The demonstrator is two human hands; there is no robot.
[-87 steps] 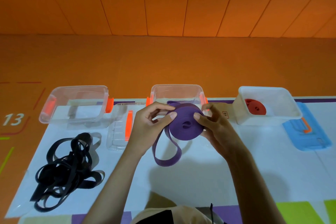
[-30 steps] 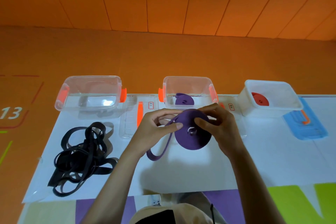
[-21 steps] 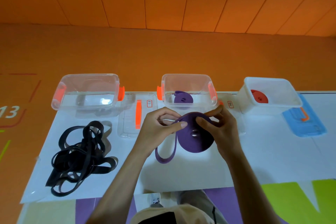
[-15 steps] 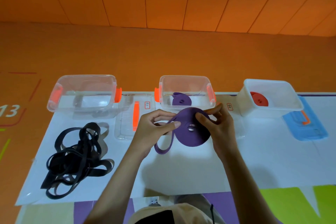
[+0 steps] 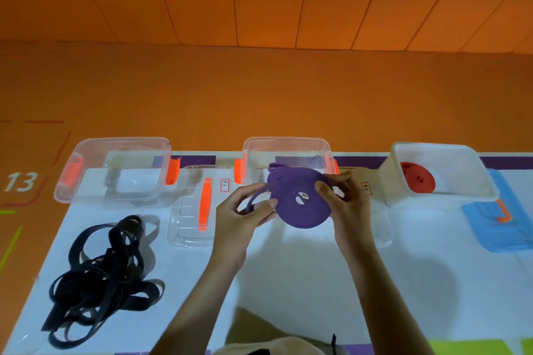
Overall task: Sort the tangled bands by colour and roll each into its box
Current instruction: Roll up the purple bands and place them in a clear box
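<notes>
Both hands hold a purple band roll (image 5: pixel 300 210) above the white table, in front of the middle clear box (image 5: pixel 287 145). My right hand (image 5: pixel 347 212) grips the roll's right edge. My left hand (image 5: pixel 240 217) pinches the short loose tail at the roll's left side. A second small purple roll inside the middle box is mostly hidden behind the held one. A tangled pile of black bands (image 5: pixel 98 274) lies at the front left. The left clear box (image 5: pixel 115 170) holds no bands. The white box (image 5: pixel 438 173) on the right holds a red roll (image 5: pixel 418 177).
A clear lid with an orange handle (image 5: pixel 196 204) lies between the left and middle boxes. Another clear lid (image 5: pixel 380 228) lies right of my right hand. A blue lid (image 5: pixel 501 222) sits at the far right. The white table (image 5: pixel 302 282) is bordered by orange floor.
The loose purple tail has shortened as it wound onto the roll. The hands and roll have risen slightly toward the middle box.
</notes>
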